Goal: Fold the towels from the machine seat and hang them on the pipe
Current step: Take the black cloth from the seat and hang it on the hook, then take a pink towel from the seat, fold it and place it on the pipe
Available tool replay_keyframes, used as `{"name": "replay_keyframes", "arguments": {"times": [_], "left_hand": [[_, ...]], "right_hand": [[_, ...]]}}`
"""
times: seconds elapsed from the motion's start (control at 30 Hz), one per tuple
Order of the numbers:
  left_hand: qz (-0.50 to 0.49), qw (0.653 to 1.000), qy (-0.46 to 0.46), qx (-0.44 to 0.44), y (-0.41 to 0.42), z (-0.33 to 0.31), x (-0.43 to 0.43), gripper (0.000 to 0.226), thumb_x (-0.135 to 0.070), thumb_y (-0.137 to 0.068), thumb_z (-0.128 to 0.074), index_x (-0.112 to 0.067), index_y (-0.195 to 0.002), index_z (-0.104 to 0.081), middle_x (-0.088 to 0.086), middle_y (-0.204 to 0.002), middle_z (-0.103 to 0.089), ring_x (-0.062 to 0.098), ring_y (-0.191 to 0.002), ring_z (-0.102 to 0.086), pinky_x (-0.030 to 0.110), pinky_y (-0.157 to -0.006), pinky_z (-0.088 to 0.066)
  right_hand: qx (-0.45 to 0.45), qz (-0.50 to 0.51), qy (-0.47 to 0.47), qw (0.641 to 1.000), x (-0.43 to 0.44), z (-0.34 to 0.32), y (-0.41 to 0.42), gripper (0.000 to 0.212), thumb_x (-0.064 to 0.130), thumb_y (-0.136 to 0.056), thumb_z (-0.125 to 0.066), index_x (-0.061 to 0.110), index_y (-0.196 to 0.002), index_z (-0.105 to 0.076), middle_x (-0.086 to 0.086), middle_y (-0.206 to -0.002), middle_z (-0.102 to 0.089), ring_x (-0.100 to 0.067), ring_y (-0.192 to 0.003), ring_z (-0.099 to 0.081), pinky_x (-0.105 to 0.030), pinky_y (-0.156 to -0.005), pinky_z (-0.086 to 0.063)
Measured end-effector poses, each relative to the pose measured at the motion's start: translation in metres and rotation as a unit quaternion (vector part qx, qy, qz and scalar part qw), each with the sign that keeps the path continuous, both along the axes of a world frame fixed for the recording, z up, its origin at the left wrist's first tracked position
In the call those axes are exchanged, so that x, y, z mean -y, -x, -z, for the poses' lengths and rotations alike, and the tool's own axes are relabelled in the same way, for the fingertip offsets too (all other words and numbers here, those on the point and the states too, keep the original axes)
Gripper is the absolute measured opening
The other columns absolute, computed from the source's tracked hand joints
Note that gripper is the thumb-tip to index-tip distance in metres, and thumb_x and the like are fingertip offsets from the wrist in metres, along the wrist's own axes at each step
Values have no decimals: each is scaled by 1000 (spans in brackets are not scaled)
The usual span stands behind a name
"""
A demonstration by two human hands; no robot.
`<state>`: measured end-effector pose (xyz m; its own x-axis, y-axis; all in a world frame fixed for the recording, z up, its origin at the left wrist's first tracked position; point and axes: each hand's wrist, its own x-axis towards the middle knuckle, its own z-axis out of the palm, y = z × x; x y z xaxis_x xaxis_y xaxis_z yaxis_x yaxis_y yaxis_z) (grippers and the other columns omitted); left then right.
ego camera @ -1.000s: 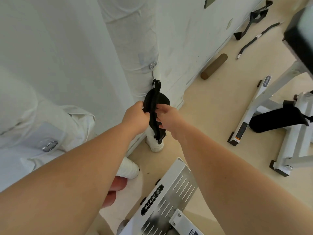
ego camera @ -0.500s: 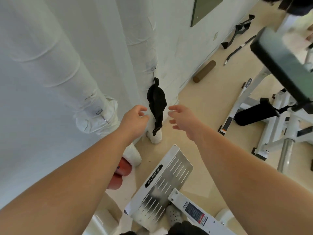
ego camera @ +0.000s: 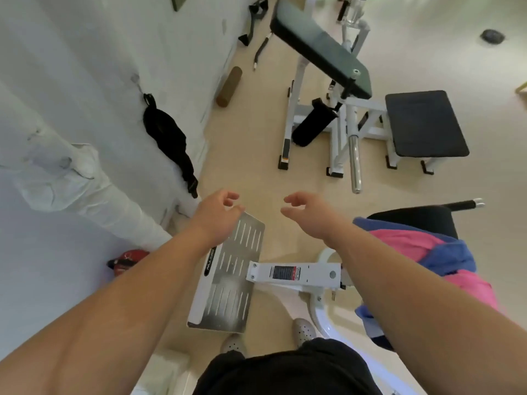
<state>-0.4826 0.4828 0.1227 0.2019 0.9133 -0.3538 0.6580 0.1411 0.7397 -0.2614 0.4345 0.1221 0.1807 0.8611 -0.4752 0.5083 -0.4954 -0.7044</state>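
In the beige-floored gym, a black towel (ego camera: 168,138) hangs on the white pipe (ego camera: 114,95), so one seems done. Pink and blue towels (ego camera: 407,246) lie heaped on the machine seat (ego camera: 413,220), unfolded. The left hand (ego camera: 216,216) and right hand (ego camera: 308,215) hover empty, fingers loosely curled.

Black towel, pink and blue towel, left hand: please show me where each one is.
black towel (ego camera: 166,135), head view, its wide middle part.
pink and blue towel (ego camera: 416,243), head view, a pink fold.
left hand (ego camera: 216,216), head view, back of hand.
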Motion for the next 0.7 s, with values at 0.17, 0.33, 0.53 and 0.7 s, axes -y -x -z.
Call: {"name": "replay_keyframes", "arguments": {"times": [0.17, 0.33, 0.53, 0.7], "left_hand": [[115, 992, 22, -52, -83, 20, 50, 35, -34, -99, -58, -21, -131, -57, -3, -131, -57, 14, -104, -53, 19, -70, -39], [188, 977, 50, -91, -185, 55, 94, 41, -37, -95, -63, -20, -132, -58, 3, -133, -58, 20, -120, -56, 30, -98, -43], [286, 945, 63, -147, -313, 90, 150, 41, -33, -96, -63, -16, -133, -58, 6, -134, -58, 27, -117, -60, 30, -91, -44], [346, 923, 76, -149, -383, 111, 187, 37, -33, -89, -62, -7, -115, -65, 15, -112, -68, 37, -101, -63, 42, -84, -51]], "right_hand": [[94, -11, 52, 994, 77, 30, -87, 47, 39, -93, -66, 22, -136, -57, -4, -137, -57, -21, -108, -62, -39, -90, -54], [155, -9, 66, 986, 142, 57, -189, 38, 33, -87, -66, 22, -123, -67, 4, -114, -70, -20, -98, -66, -40, -91, -55], [277, -88, 113, 950, 206, 91, -303, 37, 51, -91, -56, 26, -118, -64, 0, -118, -61, -29, -108, -56, -42, -93, -46], [322, -113, 121, 932, 249, 113, -360, 48, 54, -89, -52, 34, -132, -58, 4, -140, -54, -26, -132, -46, -43, -108, -35]]}}
